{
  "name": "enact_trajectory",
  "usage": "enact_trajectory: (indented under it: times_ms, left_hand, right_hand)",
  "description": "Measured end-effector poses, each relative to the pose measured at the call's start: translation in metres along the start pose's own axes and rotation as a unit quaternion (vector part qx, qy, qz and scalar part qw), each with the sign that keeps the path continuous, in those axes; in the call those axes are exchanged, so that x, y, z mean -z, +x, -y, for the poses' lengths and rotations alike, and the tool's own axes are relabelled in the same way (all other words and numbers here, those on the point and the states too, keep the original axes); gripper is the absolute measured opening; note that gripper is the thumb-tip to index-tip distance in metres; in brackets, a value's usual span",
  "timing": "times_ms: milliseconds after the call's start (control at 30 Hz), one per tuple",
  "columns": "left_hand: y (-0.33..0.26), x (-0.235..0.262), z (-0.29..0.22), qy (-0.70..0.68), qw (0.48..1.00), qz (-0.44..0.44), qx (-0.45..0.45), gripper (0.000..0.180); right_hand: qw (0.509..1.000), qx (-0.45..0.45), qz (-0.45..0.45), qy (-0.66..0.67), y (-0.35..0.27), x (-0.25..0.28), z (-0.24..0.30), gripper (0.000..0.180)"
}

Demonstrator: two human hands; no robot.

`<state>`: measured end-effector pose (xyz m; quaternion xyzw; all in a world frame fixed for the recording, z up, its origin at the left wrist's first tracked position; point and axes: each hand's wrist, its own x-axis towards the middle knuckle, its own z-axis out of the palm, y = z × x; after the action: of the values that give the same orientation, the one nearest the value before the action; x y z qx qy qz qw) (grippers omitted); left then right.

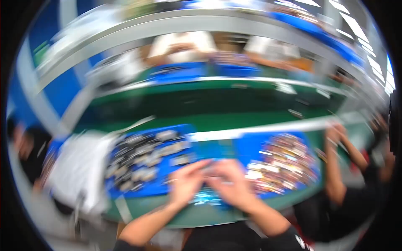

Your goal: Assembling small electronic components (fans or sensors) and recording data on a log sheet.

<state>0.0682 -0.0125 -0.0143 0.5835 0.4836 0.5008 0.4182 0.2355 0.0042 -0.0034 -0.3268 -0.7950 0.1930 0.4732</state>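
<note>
Close together over the near edge of the green table [167, 213], my left hand [184, 184] and my right hand [230, 182] meet with their fingers closed at a small greyish piece between them. Motion blur and the fingers keep me from telling its kind. Just below lies a shiny light-blue heap [207, 197], partly covered by the hands. To the left of my left hand is a blue tray [161, 188] with many small black and beige pieces [140, 157]. Beside my right hand, another blue tray [247, 146] carries a pile of shiny reddish and gold pieces [287, 163].
A white bag or sheet [79, 171] stands left of the trays. At the right, another person's forearms [335, 167] reach over the table. Beyond a green belt-like strip [188, 102], people sit by more blue trays [178, 72]. A pale overhead shelf edge [201, 23] crosses the top.
</note>
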Motion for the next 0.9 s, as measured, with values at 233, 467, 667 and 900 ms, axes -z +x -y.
enact_trajectory:
  times_ms: [233,467,667,900]
  left_hand:
    - [0.022,-0.04,0.032,-0.218,0.974,-0.03,-0.06,0.048]
    - [0.011,-0.014,-0.008,-0.141,0.985,0.063,-0.078,0.031]
    - [0.008,0.013,0.001,-0.219,0.972,0.087,-0.014,0.039]
    - [0.011,-0.011,-0.001,-0.231,0.966,0.116,0.005,0.041]
  right_hand:
    - [0.968,-0.226,-0.007,0.11,-0.023,0.037,0.014,0.009]
    - [0.973,-0.187,-0.038,0.13,-0.01,0.013,0.006,0.008]
    - [0.958,-0.208,-0.064,0.187,0.015,-0.005,0.028,0.009]
    - [0.989,-0.111,-0.097,0.014,0.003,0.012,0.012,0.011]
